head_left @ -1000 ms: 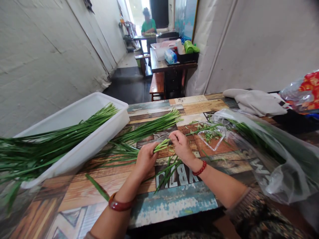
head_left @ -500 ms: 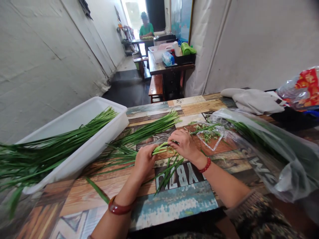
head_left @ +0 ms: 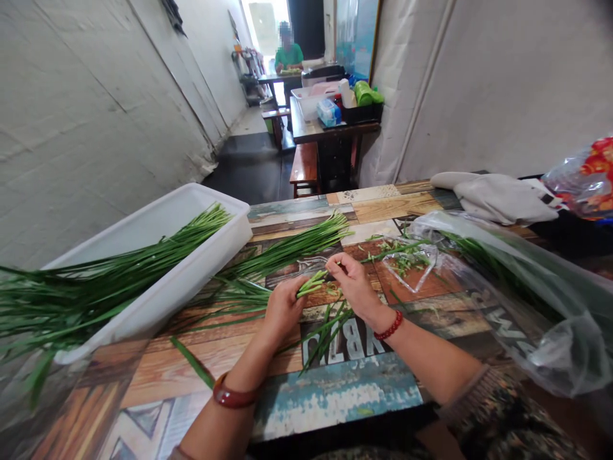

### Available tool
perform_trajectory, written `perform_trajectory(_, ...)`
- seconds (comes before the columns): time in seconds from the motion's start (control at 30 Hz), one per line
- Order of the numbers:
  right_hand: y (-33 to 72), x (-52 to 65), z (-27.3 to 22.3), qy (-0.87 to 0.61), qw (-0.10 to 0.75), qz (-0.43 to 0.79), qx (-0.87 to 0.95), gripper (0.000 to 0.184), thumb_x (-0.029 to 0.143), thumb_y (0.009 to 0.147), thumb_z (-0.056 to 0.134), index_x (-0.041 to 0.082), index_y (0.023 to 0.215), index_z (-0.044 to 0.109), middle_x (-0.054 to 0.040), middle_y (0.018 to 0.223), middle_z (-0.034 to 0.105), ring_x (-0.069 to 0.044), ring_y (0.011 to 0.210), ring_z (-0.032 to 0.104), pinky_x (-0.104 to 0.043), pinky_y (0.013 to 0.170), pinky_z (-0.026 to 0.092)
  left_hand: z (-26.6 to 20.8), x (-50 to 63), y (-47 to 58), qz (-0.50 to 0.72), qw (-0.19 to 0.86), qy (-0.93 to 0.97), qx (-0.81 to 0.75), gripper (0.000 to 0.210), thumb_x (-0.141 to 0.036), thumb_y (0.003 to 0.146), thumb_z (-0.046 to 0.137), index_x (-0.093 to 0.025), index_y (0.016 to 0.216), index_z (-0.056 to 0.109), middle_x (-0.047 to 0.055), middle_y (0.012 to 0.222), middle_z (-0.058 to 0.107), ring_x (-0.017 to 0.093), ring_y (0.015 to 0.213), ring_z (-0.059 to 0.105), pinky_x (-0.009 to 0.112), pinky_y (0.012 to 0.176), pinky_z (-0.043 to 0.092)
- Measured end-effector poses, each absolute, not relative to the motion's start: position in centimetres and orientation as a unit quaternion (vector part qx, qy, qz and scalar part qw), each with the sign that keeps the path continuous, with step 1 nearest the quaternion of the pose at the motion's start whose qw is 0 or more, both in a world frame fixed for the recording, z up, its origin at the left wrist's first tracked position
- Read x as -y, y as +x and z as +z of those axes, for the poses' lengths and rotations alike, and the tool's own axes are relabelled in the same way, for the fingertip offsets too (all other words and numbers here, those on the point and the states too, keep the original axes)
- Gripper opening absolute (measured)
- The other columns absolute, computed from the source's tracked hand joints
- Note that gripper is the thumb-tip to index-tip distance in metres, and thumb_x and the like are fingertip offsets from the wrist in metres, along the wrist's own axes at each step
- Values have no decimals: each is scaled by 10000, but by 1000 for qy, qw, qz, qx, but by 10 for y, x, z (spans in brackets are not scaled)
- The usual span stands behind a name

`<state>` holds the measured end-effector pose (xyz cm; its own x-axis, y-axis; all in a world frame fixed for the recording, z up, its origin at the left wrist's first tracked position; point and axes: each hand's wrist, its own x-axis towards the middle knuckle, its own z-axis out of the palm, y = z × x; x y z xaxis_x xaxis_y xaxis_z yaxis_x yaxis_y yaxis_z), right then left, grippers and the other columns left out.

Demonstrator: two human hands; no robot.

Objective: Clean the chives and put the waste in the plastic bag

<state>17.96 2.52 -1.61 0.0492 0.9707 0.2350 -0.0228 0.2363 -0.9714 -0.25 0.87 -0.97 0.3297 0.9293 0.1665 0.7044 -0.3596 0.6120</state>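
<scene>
My left hand [head_left: 285, 310] is closed around a small bunch of chives [head_left: 312, 285], their pale cut ends sticking out to the right and their green leaves trailing left over the table. Just beyond those ends, my right hand [head_left: 353, 286] pinches thumb and fingers together; a tiny greenish bit of chive shows at the fingertips. Behind both hands lies a larger pile of chives [head_left: 297, 246]. Loose green leaves [head_left: 328, 335] are scattered below the hands. To the right, trimmed scraps [head_left: 407, 255] lie by a clear plastic piece.
A long white bin [head_left: 211, 255] at left holds many chives [head_left: 143, 271]. On the right, a clear plastic bag [head_left: 565, 345] contains more greens. Beyond it rests a pale cloth item [head_left: 493, 195]. A person [head_left: 288, 56] in green sits at a far table.
My right fingertips have come off the pale chive ends, which now show more plainly. My left hand keeps its hold. The whole view has shifted slightly.
</scene>
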Motion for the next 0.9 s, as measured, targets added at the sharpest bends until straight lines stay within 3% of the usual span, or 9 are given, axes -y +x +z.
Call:
perform_trajectory(0.17,202,-31,-6,-434,628,451,462,259,411,901,542,205,743,554,29,701,506,-128,677,467,-249,663,388,-10,-10,-4,238,210,780,-539,296,-86,727,457,-201,895,671,20,868,706,187,852,629,255,779,441)
perform_trajectory(0.3,220,-31,4,-450,552,353,607,310,405,955,459,206,772,611,-10,785,595,-159,786,544,-284,769,414,-11,-10,-5,212,183,789,-546,299,-89,727,459,-202,898,676,33,877,712,195,868,635,269,790,447)
perform_trajectory(0.43,216,-31,-1,-423,466,229,743,148,355,875,626,215,900,663,-54,930,654,-208,922,576,-343,854,423,-10,-9,-5,197,169,792,-552,327,-90,718,469,-209,934,684,41,905,721,207,893,636,285,810,450)
perform_trajectory(0.6,202,-28,-8,-397,471,191,764,160,236,904,564,223,758,628,-40,853,652,-193,866,584,-348,834,431,-8,-9,-4,206,184,787,-551,304,-93,721,475,-200,914,685,43,875,712,204,856,630,284,797,447)
perform_trajectory(0.73,198,-24,1,-393,523,230,720,165,239,911,522,218,767,599,-37,839,633,-190,874,576,-331,836,433,-7,-10,-4,235,241,774,-536,217,-130,775,439,-174,819,647,6,766,654,159,754,589,235,718,437)
perform_trajectory(0.9,216,-35,-4,-470,586,383,538,263,412,921,510,208,773,582,1,750,577,-153,705,536,-278,678,429,-10,-11,-6,253,232,773,-533,218,-103,746,420,-168,781,625,1,751,637,153,745,580,236,709,423)
